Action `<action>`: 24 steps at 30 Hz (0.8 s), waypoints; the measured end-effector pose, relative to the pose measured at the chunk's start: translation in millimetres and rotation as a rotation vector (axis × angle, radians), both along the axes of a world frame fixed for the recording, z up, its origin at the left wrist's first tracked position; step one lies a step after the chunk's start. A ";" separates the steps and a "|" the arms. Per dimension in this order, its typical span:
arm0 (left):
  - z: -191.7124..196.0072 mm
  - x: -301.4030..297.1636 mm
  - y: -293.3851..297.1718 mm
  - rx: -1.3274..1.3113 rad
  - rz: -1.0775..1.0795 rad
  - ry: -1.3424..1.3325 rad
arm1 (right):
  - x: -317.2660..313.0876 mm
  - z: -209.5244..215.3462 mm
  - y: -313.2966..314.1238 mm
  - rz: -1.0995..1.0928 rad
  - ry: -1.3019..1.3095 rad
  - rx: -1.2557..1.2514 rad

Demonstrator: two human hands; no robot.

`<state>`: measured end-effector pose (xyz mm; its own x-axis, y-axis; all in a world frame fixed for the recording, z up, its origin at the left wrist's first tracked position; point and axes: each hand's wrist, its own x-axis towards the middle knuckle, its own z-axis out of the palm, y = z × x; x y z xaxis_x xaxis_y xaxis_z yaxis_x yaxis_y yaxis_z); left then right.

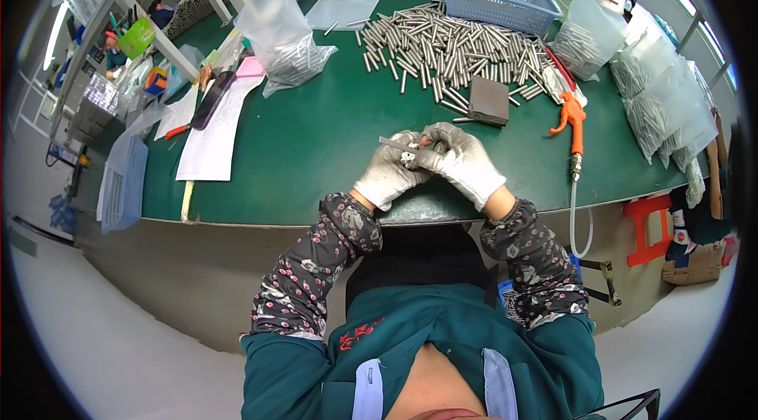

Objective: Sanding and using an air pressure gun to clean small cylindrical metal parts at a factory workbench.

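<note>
Both my hands wear whitish work gloves with greyed fingers and meet just above the table's front edge. A slim grey metal piece (397, 144) pokes out to the left, gripped in my left hand (388, 173). My right hand (466, 161) is closed, its thumb and fingers pressed together against the left fingers; what lies between them is hidden. Beyond the hands spreads a heap of short shiny metal pins (442, 45). A brown-grey rectangular block (489, 101) sits at the heap's near edge, close to my right hand.
On the green table (308, 136), a blue plastic basket (497, 0) stands behind the pins. An orange air gun (572, 116) with its hose lies at right, near clear bags of pins (663, 96). Another bag (286, 41), papers (212, 140) and a blue bin (125, 183) are at left.
</note>
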<state>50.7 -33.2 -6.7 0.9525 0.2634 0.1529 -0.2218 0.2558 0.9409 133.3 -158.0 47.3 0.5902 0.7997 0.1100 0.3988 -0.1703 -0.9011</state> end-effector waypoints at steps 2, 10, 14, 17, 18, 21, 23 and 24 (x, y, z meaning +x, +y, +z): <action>-7.4 6.8 13.3 0.859 0.150 -0.105 | -0.2 -7.2 7.5 -0.021 0.012 0.028; 8.4 -4.3 1.8 0.373 0.225 0.121 | -1.4 -0.5 20.5 -0.054 0.324 0.116; -9.3 1.9 6.5 0.295 0.178 0.002 | -1.8 -1.8 11.4 -0.082 0.400 0.103; -5.5 2.2 3.1 0.164 0.117 -0.034 | -1.2 -13.6 15.4 -0.104 0.186 0.095; -2.9 1.7 1.9 0.093 0.088 -0.022 | 1.2 -13.4 13.3 -0.109 0.098 0.021; -24.7 2.9 12.7 0.312 0.208 0.134 | 13.2 -16.6 11.0 -0.023 0.048 0.123; -1.9 0.1 6.4 0.208 0.082 0.177 | 29.6 -7.0 -1.0 -0.031 -0.076 0.134; -1.3 -1.2 6.5 0.161 0.058 0.150 | 35.9 -0.4 -7.6 -0.036 -0.161 0.037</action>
